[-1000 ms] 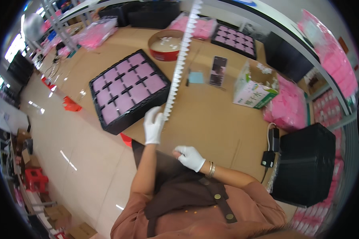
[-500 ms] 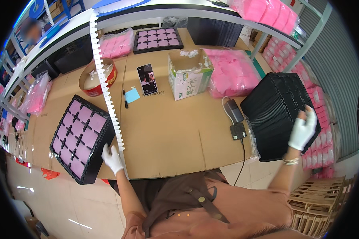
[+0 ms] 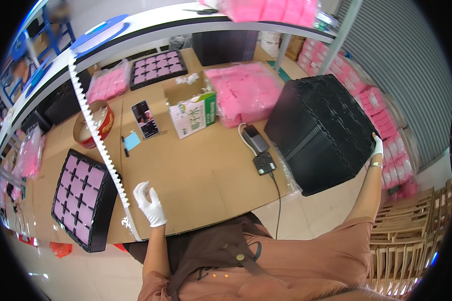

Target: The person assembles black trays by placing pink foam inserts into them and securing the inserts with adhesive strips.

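Observation:
My left hand point(image 3: 149, 204), in a white glove, hovers over the cardboard-covered table with its fingers apart and slightly curled, holding nothing. To its left, a black tray stack point(image 3: 80, 198) with pink-purple squares and black cross-shaped dividers on top stands near the table's front edge. At the right, my gloved right hand point(image 3: 377, 147) grips the outer edge of a tall stack of black trays point(image 3: 319, 140). Its fingers are partly hidden by the tray edge.
A toothed white strip point(image 3: 98, 145) crosses the table. Behind are a phone point(image 3: 144, 119), a cardboard box point(image 3: 192, 113), a red round tub point(image 3: 104, 125) and bagged pink pieces point(image 3: 243, 93). A black adapter point(image 3: 264, 163) trails a cable beside the stack. Wooden racks point(image 3: 402, 220) stand lower right.
My right hand has moved from above the black stack onto its outer edge. My left hand has come away from the filled tray stack. The view has turned to the right.

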`<state>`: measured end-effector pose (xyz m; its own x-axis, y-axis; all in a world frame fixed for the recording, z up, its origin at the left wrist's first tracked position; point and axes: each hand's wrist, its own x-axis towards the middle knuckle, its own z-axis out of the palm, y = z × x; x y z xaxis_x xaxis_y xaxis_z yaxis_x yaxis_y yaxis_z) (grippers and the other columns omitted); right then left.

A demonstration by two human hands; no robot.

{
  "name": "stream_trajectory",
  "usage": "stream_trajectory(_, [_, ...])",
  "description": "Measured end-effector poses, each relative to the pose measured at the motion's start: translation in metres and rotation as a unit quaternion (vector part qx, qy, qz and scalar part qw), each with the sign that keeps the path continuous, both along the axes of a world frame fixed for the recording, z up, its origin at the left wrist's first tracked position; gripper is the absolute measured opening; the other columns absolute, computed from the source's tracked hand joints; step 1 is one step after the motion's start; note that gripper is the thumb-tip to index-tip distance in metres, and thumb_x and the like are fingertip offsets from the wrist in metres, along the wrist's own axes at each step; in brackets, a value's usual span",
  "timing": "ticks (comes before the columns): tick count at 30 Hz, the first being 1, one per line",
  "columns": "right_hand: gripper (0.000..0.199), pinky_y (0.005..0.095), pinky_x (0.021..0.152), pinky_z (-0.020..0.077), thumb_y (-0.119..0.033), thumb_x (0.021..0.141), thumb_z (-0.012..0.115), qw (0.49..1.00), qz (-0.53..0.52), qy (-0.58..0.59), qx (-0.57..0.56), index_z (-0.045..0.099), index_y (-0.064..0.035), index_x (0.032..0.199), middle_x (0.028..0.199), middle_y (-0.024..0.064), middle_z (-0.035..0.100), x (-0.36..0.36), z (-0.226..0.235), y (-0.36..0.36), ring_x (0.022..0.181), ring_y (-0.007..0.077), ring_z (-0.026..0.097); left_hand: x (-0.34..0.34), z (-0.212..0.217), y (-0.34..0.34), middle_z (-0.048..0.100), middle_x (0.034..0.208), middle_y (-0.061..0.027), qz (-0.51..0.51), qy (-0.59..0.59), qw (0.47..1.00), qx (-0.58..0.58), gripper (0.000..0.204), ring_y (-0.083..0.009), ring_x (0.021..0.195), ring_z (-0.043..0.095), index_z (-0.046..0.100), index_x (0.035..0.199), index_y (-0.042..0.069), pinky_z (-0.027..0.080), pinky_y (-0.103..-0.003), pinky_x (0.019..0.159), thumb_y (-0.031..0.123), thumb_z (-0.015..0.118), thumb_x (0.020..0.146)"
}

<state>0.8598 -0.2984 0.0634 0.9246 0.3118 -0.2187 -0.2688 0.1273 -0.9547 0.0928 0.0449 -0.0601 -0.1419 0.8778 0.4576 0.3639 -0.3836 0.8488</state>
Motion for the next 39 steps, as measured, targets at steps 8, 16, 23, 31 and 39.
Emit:
stream_trajectory(8, [0.017, 0.0367, 0.062, 0.0534, -0.020, 0.077, 0.063, 0.996, -0.069, -0.021, 0.050, 0.063, -0.0079, 0.090, 0.088, 0.0082, 0.067, 0.003, 0.024, 0.004, 0.072, 0.0260, 0.063, 0.174, 0.038, -0.017, 0.061, 0.102, -0.0118, -0.376, 0.008, 0.920, -0.114, 0.020, -0.0217, 0.096, 0.060, 0.062, 0.104, 0.003, 0.047, -0.030, 0.086, 0.008, 0.060, 0.084])
stream_trajectory(16, [0.017, 0.0339, 0.067, 0.0519, -0.023, 0.074, 0.068, 0.994, -0.040, -0.093, 0.033, 0.062, -0.0115, 0.085, 0.085, 0.0039, 0.064, -0.050, 0.052, -0.040, 0.076, 0.0202, 0.062, 0.343, 0.109, -0.034, 0.020, 0.149, -0.0204, -0.620, -0.168, 0.639, -0.423, 0.094, -0.0347, 0.134, 0.031, 0.001, 0.148, 0.009, 0.030, -0.046, 0.108, 0.051, 0.058, 0.086])
stream_trajectory(23, [0.035, 0.0280, 0.082, 0.0468, -0.008, 0.077, 0.058, 0.961, -0.051, -0.260, 0.075, 0.056, 0.0000, 0.111, 0.099, 0.0060, 0.059, -0.205, 0.059, -0.044, 0.091, 0.0165, 0.056, 0.371, 0.101, -0.029, 0.054, 0.121, -0.0077, -0.537, -0.251, 0.642, -0.486, 0.071, -0.0200, 0.112, 0.052, 0.033, 0.136, 0.012, 0.042, -0.047, 0.095, 0.042, 0.066, 0.081])
stream_trajectory(31, [0.050, 0.0269, 0.084, 0.0457, -0.017, 0.070, 0.061, 0.915, 0.139, -0.373, 0.066, 0.053, 0.0052, 0.114, 0.106, 0.0103, 0.058, -0.245, 0.097, 0.045, 0.094, 0.0177, 0.057, 0.195, 0.059, -0.094, 0.048, 0.131, -0.0087, -0.488, -0.424, 0.550, -0.529, 0.058, -0.0249, 0.120, 0.048, 0.037, 0.135, 0.008, 0.042, -0.050, 0.096, 0.029, 0.062, 0.086])
stream_trajectory(39, [0.048, 0.0254, 0.079, 0.0443, -0.020, 0.059, 0.061, 0.834, 0.435, -0.336, 0.050, 0.059, 0.0024, 0.101, 0.093, 0.0056, 0.060, -0.351, 0.035, 0.267, 0.086, 0.0151, 0.056, 0.021, -0.033, -0.158, 0.048, 0.130, -0.0075, -0.313, -0.498, 0.600, -0.542, 0.048, -0.0238, 0.119, 0.045, 0.048, 0.127, 0.012, 0.041, -0.048, 0.097, 0.033, 0.063, 0.086])
